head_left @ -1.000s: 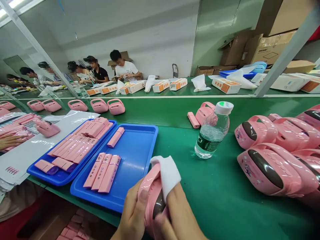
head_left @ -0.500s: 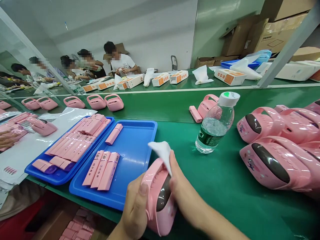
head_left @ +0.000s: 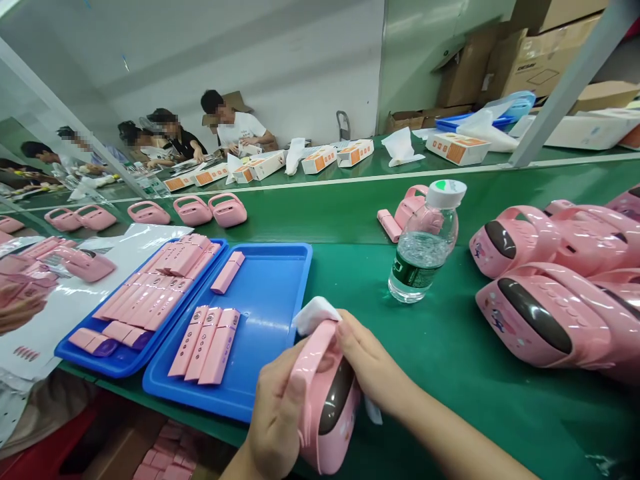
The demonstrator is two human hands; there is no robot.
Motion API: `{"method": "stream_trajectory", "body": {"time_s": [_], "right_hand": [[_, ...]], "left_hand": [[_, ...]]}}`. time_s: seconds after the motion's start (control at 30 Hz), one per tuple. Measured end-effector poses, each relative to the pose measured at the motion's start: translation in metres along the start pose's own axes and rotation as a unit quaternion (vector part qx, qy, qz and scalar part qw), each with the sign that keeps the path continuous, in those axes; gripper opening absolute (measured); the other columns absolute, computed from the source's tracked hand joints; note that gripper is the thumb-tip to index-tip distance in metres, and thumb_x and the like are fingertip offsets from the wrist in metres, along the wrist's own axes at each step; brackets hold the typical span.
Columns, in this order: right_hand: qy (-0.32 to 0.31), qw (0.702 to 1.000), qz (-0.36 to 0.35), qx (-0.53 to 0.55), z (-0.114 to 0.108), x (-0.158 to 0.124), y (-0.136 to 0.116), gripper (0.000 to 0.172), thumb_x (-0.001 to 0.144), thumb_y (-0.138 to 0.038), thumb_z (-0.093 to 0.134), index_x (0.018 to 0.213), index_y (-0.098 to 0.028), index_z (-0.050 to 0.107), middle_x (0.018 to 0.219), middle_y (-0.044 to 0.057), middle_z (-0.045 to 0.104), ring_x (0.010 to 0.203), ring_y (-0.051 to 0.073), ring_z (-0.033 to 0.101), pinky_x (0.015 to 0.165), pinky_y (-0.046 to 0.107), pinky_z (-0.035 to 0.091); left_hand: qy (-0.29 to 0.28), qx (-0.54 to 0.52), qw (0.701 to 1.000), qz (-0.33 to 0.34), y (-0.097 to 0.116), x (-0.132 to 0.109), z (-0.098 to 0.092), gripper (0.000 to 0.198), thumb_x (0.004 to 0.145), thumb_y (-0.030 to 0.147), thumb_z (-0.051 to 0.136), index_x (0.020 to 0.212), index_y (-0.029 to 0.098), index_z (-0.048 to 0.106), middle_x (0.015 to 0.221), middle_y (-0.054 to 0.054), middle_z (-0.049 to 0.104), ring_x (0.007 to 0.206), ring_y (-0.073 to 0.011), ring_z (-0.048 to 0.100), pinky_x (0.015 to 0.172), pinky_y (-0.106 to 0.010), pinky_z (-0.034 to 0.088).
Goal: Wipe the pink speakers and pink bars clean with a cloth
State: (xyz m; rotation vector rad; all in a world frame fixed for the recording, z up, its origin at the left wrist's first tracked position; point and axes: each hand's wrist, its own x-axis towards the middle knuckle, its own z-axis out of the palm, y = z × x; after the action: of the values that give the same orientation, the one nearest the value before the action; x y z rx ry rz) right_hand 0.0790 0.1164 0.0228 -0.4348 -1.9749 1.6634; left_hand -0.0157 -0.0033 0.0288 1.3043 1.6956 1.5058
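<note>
Holding a pink handled case (head_left: pixel 333 410) over the near part of a green table (head_left: pixel 425 373), a person's two hands meet at the lower centre of the view. The left hand (head_left: pixel 274 410) is curled around the case's left side, its thumb against the handle. The right hand (head_left: pixel 367 363) is partly curled and presses a white cloth (head_left: pixel 316 313) to the top and right side; some of its fingers are hidden. The case is tilted, with a dark oval window on its front.

Just to the left, a blue tray (head_left: pixel 273 307) carries four pink bars (head_left: pixel 203 347), three side by side and one apart. Next to it, a second blue tray (head_left: pixel 120 370) holds rows of similar bars. Beyond the right hand, a clear bottle (head_left: pixel 420 250) with a white cap stands upright, and more pink cases (head_left: pixel 550 327) cluster at far right. At the left edge, a co-worker's hand (head_left: pixel 20 312) is among pink pieces
</note>
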Motion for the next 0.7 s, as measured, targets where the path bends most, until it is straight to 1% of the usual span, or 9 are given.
{"method": "stream_trajectory", "body": {"time_s": [0.03,0.1,0.2,0.27,0.37,0.43,0.5,0.57,0.7], "right_hand": [[0.007,1.0,-0.006,-0.011,0.003,0.003,-0.004,0.042,0.094,-0.045,0.022,0.089,-0.018,0.054,0.081,0.005,0.061,0.075,0.017,0.059,0.068,0.03,0.049],[0.023,0.998,-0.037,-0.048,0.011,0.006,-0.01,0.037,0.089,-0.045,0.031,0.072,-0.019,0.05,0.071,0.005,0.054,0.069,0.018,0.05,0.066,0.033,0.042],[0.024,0.984,-0.119,-0.128,0.017,0.006,-0.017,0.026,0.079,-0.039,0.04,0.063,-0.019,0.044,0.066,0.004,0.047,0.066,0.018,0.038,0.064,0.035,0.029],[-0.002,0.979,-0.141,-0.145,0.013,0.006,-0.019,0.023,0.076,-0.036,0.041,0.059,-0.02,0.039,0.061,0.002,0.042,0.061,0.016,0.034,0.06,0.032,0.024],[-0.08,0.987,-0.097,-0.102,-0.001,0.013,-0.02,0.029,0.077,-0.034,0.044,0.054,-0.02,0.033,0.053,-0.003,0.033,0.052,0.011,0.029,0.054,0.028,0.022],[-0.139,0.988,-0.049,-0.055,-0.01,0.02,-0.018,0.036,0.081,-0.037,0.045,0.052,-0.019,0.034,0.05,-0.005,0.03,0.049,0.009,0.027,0.049,0.025,0.022],[-0.17,0.986,0.004,0.005,-0.016,0.028,-0.013,0.041,0.083,-0.044,0.047,0.052,-0.018,0.041,0.05,-0.005,0.034,0.047,0.008,0.03,0.046,0.022,0.023],[-0.149,0.985,0.049,0.069,-0.019,0.031,-0.006,0.043,0.084,-0.05,0.044,0.06,-0.016,0.051,0.053,-0.003,0.043,0.047,0.009,0.038,0.046,0.021,0.03],[-0.042,0.983,0.087,0.155,-0.024,0.02,0.0,0.046,0.09,-0.051,0.031,0.092,-0.013,0.058,0.073,0.006,0.062,0.063,0.015,0.058,0.06,0.028,0.046]], "left_hand": [[-0.013,0.026,1.0,0.009,0.001,-0.001,-0.001,0.049,0.088,0.047,0.036,0.11,0.013,0.063,0.113,-0.013,0.062,0.104,-0.0306,0.055,0.088,-0.04,0.044],[-0.021,0.047,0.998,0.025,0.001,-0.002,-0.001,0.04,0.086,0.044,0.043,0.105,0.015,0.063,0.102,-0.011,0.065,0.09,-0.026,0.06,0.077,-0.034,0.049],[-0.023,0.035,0.997,0.062,0.003,-0.004,0.0,0.028,0.082,0.043,0.052,0.09,0.019,0.065,0.081,-0.004,0.066,0.069,-0.0182,0.061,0.062,-0.025,0.049],[-0.031,0.046,0.994,0.099,0.005,-0.005,0.001,0.032,0.075,0.046,0.06,0.097,0.022,0.063,0.085,-0.003,0.066,0.074,-0.0193,0.062,0.066,-0.025,0.049],[-0.044,0.093,0.987,0.123,0.008,-0.005,0.003,0.043,0.072,0.035,0.066,0.113,0.026,0.057,0.103,-0.003,0.065,0.09,-0.0234,0.061,0.08,-0.03,0.048],[-0.053,0.119,0.984,0.122,0.009,-0.004,0.003,0.036,0.072,0.021,0.063,0.107,0.026,0.059,0.101,-0.002,0.065,0.09,-0.0217,0.062,0.081,-0.029,0.048],[-0.059,0.126,0.982,0.13,0.009,-0.003,0.002,0.03,0.07,0.013,0.061,0.098,0.026,0.061,0.095,-0.001,0.066,0.085,-0.0191,0.063,0.077,-0.027,0.049],[-0.06,0.122,0.979,0.152,0.008,-0.003,0.001,0.03,0.068,0.012,0.061,0.095,0.026,0.06,0.097,-0.001,0.067,0.089,-0.0202,0.062,0.081,-0.029,0.049],[-0.034,0.123,0.976,0.178,0.005,-0.006,-0.002,0.033,0.067,0.012,0.061,0.096,0.027,0.063,0.111,-0.002,0.065,0.108,-0.0259,0.057,0.093,-0.036,0.044]]}}
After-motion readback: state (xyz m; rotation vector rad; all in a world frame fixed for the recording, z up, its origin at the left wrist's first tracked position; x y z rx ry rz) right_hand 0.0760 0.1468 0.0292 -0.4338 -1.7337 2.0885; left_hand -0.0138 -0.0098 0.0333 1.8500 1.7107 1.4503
